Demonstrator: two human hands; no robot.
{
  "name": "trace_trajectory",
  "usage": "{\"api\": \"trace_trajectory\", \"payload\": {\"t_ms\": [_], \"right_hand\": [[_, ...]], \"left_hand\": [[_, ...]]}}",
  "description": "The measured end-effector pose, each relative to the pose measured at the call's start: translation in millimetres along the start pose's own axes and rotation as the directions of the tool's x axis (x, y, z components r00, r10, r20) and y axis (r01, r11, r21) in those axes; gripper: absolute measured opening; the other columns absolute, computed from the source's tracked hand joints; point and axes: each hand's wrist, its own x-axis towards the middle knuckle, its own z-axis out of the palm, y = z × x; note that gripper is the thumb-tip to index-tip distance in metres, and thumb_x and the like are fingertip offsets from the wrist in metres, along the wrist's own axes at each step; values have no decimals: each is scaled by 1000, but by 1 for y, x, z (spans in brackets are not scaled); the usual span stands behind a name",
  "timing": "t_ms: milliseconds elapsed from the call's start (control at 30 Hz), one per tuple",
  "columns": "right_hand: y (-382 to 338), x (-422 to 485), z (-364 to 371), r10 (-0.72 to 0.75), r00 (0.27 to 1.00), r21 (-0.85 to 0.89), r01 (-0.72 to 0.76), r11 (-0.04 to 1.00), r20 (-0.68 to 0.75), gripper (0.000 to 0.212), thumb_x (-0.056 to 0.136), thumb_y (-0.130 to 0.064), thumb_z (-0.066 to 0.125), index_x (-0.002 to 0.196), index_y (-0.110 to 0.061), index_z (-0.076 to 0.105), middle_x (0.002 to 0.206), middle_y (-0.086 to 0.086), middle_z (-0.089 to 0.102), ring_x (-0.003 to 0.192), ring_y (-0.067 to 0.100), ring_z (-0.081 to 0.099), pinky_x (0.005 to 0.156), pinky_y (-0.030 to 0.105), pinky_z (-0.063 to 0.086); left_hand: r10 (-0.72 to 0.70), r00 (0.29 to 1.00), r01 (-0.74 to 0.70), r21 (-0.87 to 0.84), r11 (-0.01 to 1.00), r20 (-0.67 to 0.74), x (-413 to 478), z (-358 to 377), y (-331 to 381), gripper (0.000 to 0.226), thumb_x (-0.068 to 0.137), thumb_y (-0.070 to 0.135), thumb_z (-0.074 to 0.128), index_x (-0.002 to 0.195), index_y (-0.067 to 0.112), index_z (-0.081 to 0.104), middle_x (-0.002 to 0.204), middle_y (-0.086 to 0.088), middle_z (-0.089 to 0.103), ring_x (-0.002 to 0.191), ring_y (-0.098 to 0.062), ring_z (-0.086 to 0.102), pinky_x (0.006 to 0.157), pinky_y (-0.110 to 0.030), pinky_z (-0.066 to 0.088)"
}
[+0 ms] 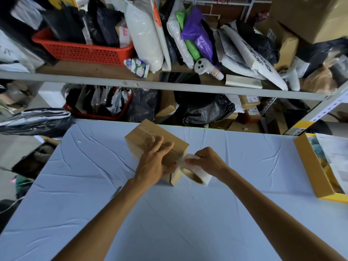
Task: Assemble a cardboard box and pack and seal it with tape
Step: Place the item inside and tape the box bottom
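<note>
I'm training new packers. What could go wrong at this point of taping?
The left hand only presses flat on the cardboard box, so pulling the tape roll with the right hand might slide it over the cloth. Its fingers cover the seam; tape could catch them.

Left arm: in from 7 o'clock.
Left hand point(153, 163): palm down, fingers straight, pointing 1 o'clock.
Right arm: in from 5 o'clock.
Right hand point(209, 162): fingers curled, pinching tape roll point(203, 176).
</note>
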Motion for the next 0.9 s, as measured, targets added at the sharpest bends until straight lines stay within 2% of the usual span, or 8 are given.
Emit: {"api": "trace_trajectory", "payload": {"t_ms": [100,233,367,500,633,700,767,900], "right_hand": [[5,2,6,71,997,-90,-68,994,27,42,75,-47,71,58,-12,56,61,1,47,55,15,41,50,27,28],[9,-1,19,215,976,-231,-202,952,35,53,73,-60,68,70,-16,40,70,-1,42,59,14,38,50,27,25],[6,-8,17,115,992,6,-115,993,49,48,78,-53,67,112,-23,52,100,-2,53,87,19,54,59,24,37],[20,-18,16,10,993,240,-38,970,116,23,88,-36,63,110,-30,64,108,6,66,90,18,63,74,29,49],[30,-17,37,232,967,57,-238,970,104,48,80,-49,68,116,-18,60,114,2,58,101,21,58,77,28,42],[28,-18,39,256,960,118,-268,956,110,50,80,-49,69,117,-18,58,106,0,57,92,15,59,71,25,42],[26,-23,35,205,971,201,-226,953,120,35,82,-44,69,107,-21,65,95,-4,64,76,9,58,62,20,40],[30,-42,21,56,985,342,-109,933,163,17,82,-42,66,98,-39,69,96,-7,70,83,14,66,66,19,47]], "left_hand": [[-8,1000,7,-24,1000,-20,-2,-2,-3,72,79,47,68,143,34,37,159,0,19,147,-30,8,108,-48,34],[13,1000,-13,-45,999,3,3,-5,-6,74,75,44,74,142,30,42,158,1,21,148,-26,8,109,-45,34],[34,998,-32,-39,999,51,12,-11,-13,77,77,42,73,144,26,39,159,-3,17,148,-27,3,114,-49,25],[63,995,-65,20,998,74,11,-9,-16,88,72,47,75,146,26,35,160,-4,15,148,-30,3,113,-49,25],[76,994,-77,3,997,83,13,-11,-16,86,69,43,78,144,27,39,159,-3,20,147,-28,7,111,-45,29],[74,995,-72,-38,997,68,16,-13,-17,84,67,43,79,142,28,43,158,0,22,147,-26,9,109,-45,32],[86,995,-83,-66,994,52,16,-15,-20,84,67,43,80,141,29,44,158,2,22,147,-24,9,107,-44,34],[99,995,-98,-53,994,31,14,-13,-21,83,68,42,79,141,28,43,158,1,22,148,-24,9,108,-46,34]]}}
